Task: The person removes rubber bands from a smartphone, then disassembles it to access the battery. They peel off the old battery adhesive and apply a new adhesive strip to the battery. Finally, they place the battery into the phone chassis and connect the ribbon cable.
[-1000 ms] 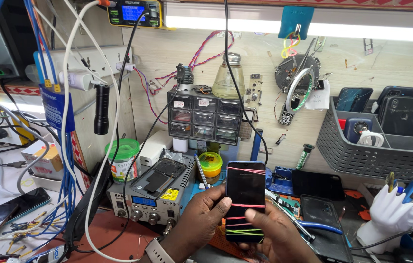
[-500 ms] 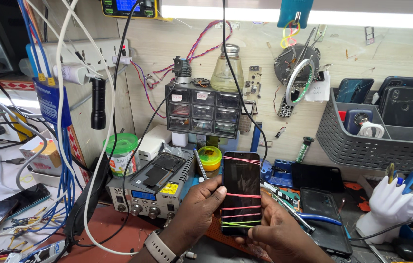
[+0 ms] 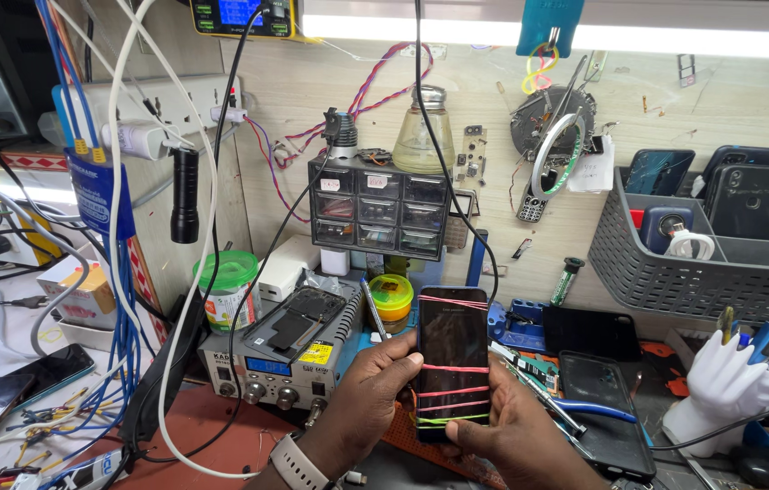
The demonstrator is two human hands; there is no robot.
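Phone repair workshop: heat station (image 3: 280,349), parts drawers (image 3: 377,213), basket of phones (image 3: 706,249), cables, tools on wall

I see a glossy black glass phone (image 3: 452,363) banded with thin stretchy rubber bands (image 3: 453,392), a matt grey plastic basket (image 3: 693,268), a clear glass bottle (image 3: 422,136) with a metal cap, a pale wood-grain wall panel (image 3: 702,104), and a smooth white plastic hand-shaped holder (image 3: 720,386).

Phone (image 3: 453,363) lower end hidden behind right hand (image 3: 516,440); forearms cut by bottom edge.
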